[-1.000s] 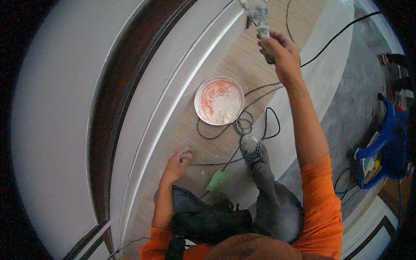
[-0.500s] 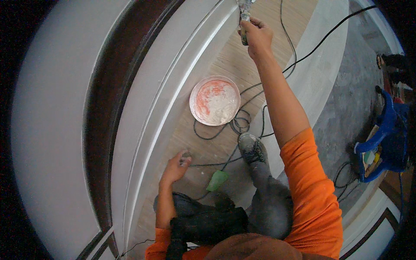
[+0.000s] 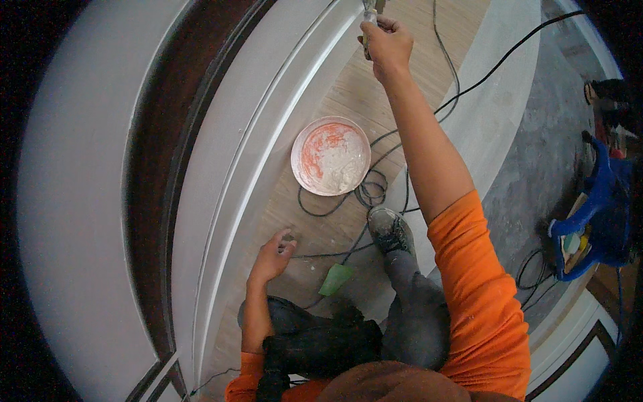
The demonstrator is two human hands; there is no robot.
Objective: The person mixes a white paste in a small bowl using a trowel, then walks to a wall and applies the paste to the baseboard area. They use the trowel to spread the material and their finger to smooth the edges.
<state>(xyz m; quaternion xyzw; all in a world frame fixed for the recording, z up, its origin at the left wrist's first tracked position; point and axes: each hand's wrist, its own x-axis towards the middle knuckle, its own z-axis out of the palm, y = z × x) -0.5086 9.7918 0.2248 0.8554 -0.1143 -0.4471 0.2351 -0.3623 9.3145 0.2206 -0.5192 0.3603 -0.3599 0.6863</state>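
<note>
My right hand (image 3: 388,45) grips the handle of a putty-smeared scraper (image 3: 370,17), whose blade is up at the top beside the white moulding (image 3: 281,107). Below it on the wood-look floor (image 3: 338,100) sits a round pinkish tray (image 3: 331,154) holding pale paste with red-orange smears. My left hand (image 3: 276,253) is low beside the moulding, fingers loosely bent and apart, tips greyish; I see nothing clearly held in it.
Dark cables (image 3: 372,187) loop around my shoe (image 3: 392,228); a green piece (image 3: 337,279) lies below. At right are a blue plastic stool-like object (image 3: 589,221) with items inside, another person's foot (image 3: 596,94), and grey floor (image 3: 516,154). A curved wall (image 3: 80,201) bounds the left.
My right hand with the scraper has moved up and left toward the moulding. My left hand has shifted only slightly, and the tray stays on the floor.
</note>
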